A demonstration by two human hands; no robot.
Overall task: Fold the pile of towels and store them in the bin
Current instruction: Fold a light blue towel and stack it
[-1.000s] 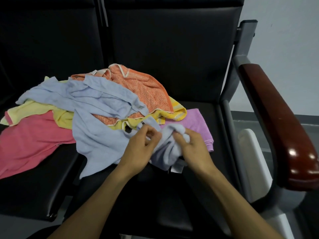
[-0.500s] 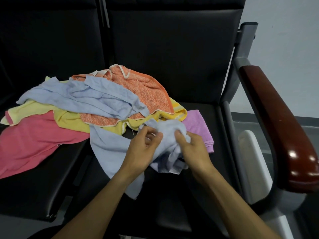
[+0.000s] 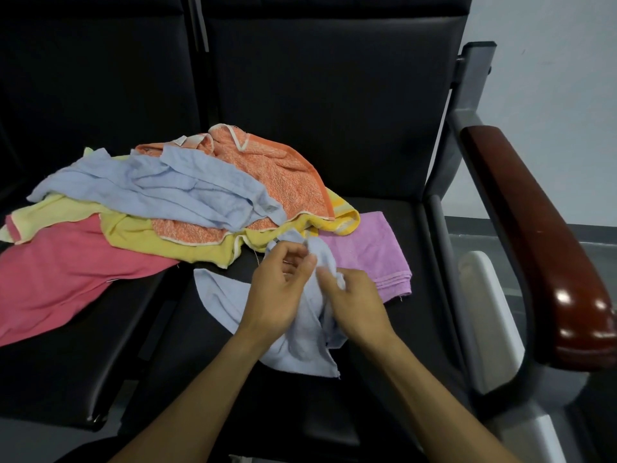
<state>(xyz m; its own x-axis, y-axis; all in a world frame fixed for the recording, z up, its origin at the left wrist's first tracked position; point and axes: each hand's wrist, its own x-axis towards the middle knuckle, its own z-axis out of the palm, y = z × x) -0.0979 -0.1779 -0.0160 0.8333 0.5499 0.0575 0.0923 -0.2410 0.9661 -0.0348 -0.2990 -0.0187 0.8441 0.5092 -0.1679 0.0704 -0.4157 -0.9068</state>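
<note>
A crumpled light blue towel (image 3: pixel 300 342) lies on the right black seat in front of me. My left hand (image 3: pixel 277 289) pinches its upper edge, and my right hand (image 3: pixel 354 302) grips a bunched part beside it. Behind sits the pile: another light blue towel (image 3: pixel 167 188), an orange towel (image 3: pixel 273 172), a yellow towel (image 3: pixel 160 238) and a pink towel (image 3: pixel 60 279) spreading over the left seat. A purple towel (image 3: pixel 370 252) lies flat to the right of my hands. No bin is in view.
Two black chair seats (image 3: pixel 110 355) stand side by side with tall black backrests (image 3: pixel 327 95). A brown wooden armrest (image 3: pixel 547 248) on a grey metal frame rises at the right. A white object (image 3: pixel 490 315) stands beyond the frame, by a grey wall.
The light blue towel has been pulled off the pile toward me and now lies mostly on the seat. Both hands have kept working its bunched top edge.
</note>
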